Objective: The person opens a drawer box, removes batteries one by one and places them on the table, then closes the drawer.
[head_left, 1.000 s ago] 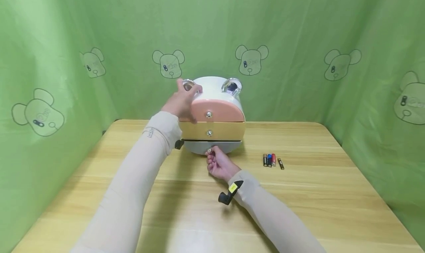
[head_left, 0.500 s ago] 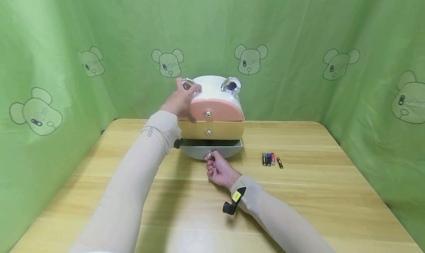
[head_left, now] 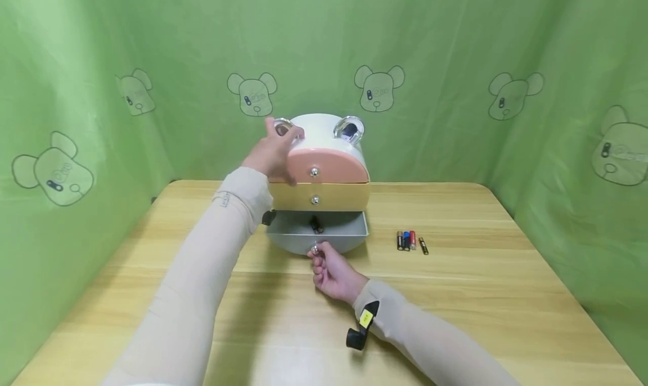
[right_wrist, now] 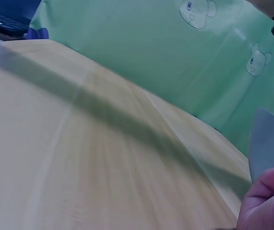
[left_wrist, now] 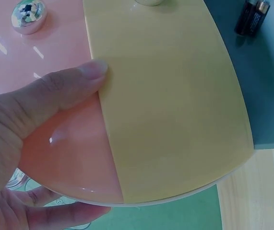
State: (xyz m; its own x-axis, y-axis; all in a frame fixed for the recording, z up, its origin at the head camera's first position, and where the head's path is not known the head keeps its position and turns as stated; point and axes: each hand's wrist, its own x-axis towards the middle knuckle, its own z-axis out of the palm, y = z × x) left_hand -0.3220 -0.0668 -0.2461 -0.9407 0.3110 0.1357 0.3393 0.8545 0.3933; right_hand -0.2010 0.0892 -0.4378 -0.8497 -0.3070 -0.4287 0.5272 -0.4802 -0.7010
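Grey drawer, jutting from base of drawer cabinet, dark batteries inside. Sleeve lettering and yellow wrist label: too small to read. Four more batteries on table, right of drawer. Left hand grips cabinet's left side, thumb across front, partly hiding it. Right hand, before drawer, pinches its knob.

Drawer cabinet upright on the wooden table, its grey bottom drawer open.
The white body carries 2 shiny ears; the pink drawer and the yellow drawer are closed. Inside the grey one lie 2 dark batteries. The left hand grips the cabinet's side; the right hand pinches the open drawer's round silver knob.
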